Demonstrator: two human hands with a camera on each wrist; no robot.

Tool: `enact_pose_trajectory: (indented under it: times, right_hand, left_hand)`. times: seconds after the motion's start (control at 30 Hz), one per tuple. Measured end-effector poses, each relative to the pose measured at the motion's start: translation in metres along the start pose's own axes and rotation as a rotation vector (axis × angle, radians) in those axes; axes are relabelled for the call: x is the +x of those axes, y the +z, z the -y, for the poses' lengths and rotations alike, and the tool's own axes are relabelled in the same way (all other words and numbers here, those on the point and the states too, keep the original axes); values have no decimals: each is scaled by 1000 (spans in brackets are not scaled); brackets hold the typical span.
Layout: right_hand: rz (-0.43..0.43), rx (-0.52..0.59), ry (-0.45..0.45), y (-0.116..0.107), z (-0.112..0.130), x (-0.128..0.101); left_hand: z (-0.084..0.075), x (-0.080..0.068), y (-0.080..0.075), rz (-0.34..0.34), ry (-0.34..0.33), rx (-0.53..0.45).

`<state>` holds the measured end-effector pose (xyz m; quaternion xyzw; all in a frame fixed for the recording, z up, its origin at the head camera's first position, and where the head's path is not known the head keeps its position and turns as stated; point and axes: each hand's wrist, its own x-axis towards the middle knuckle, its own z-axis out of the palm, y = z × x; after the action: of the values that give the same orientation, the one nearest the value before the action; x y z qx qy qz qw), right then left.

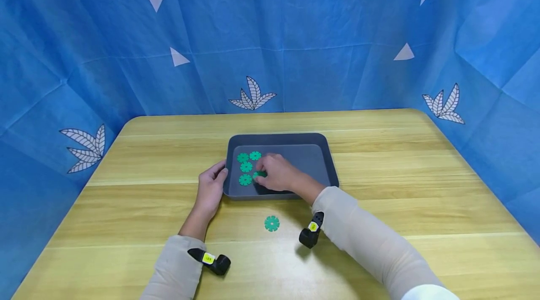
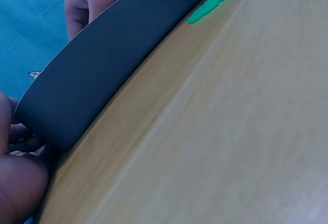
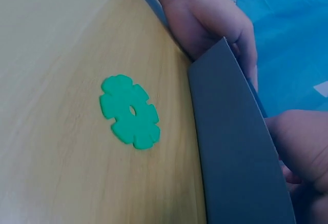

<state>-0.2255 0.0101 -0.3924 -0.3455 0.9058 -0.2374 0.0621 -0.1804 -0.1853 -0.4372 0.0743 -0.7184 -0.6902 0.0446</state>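
**Thin green discs, one dark tray**

Nearest me, short of the tray (image 1: pixel 329 161), one green disc (image 1: pixel 272 223) lies flat on the worktop (image 1: pixel 401 187); light, stiff, best pinched by its notched rim. My left hand (image 1: pixel 211 187) grips the tray's near-left edge. Inside, my right hand (image 1: pixel 276 173) pinches another disc (image 1: pixel 259 174) beside four discs (image 1: pixel 246 167).
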Motion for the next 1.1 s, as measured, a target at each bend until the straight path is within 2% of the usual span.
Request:
enact_pose_trajectory:
  times: [0.17, 0.37, 0.67, 1.1]
  right_hand:
    - [-35, 3, 8, -6, -1, -9]
    - [-35, 5, 13, -14, 0, -20]
    - [-72, -22, -73, -27, 10, -41]
    - [-82, 10, -104, -25, 23, -78]
  left_hand:
    - [0, -1, -1, 9, -6, 1]
    - [0, -2, -2, 9, -4, 1]
    - [-1, -3, -2, 5, 0, -4]
    - [-2, -2, -1, 15, 6, 1]
